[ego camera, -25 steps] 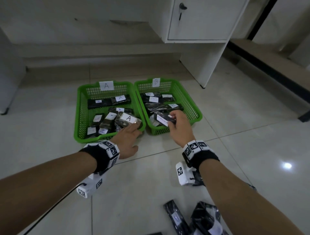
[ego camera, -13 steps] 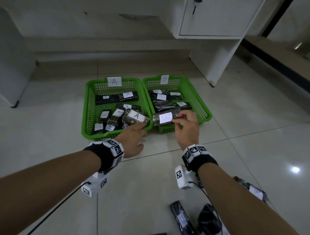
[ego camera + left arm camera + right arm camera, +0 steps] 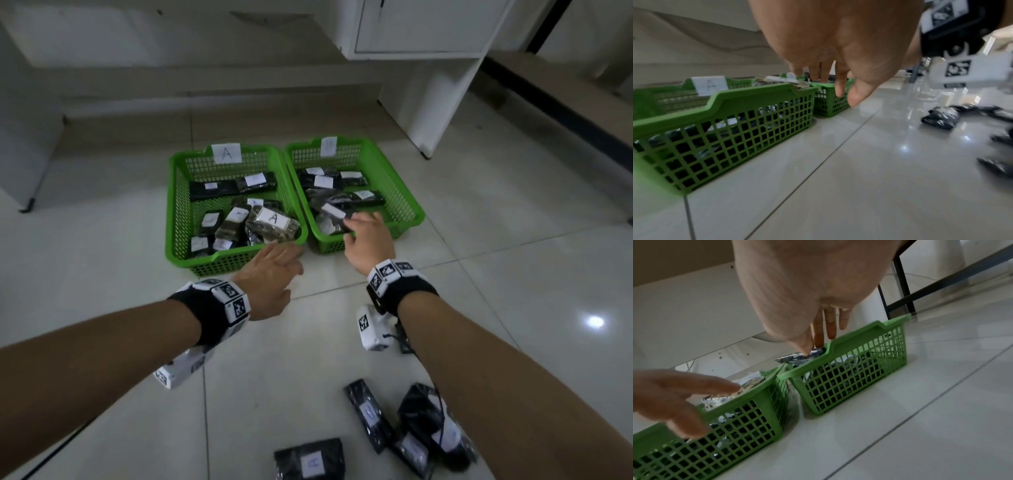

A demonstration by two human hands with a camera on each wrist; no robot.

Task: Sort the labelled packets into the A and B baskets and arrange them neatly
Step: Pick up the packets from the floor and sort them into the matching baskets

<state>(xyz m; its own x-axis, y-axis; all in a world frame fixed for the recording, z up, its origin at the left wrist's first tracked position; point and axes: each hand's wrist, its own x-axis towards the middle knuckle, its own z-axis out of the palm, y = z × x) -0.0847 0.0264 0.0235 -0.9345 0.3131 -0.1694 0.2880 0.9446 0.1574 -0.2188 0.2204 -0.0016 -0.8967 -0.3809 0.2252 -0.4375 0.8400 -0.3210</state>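
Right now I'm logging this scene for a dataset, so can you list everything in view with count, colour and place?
Green plastic mesh baskets: two, side by side on the floor; left one tagged A, right one, tag blurred.
Dark labelled packets in baskets: several in each.
Large packet marked A: one, on top in the A basket's near right corner.
Dark packets on the floor: at least four, near the person.
White cabinet: one, behind the baskets.
Pale tiled floor: under everything.
Hands: left hand open, by the A basket's near rim; right hand pinching a dark packet over the right basket.
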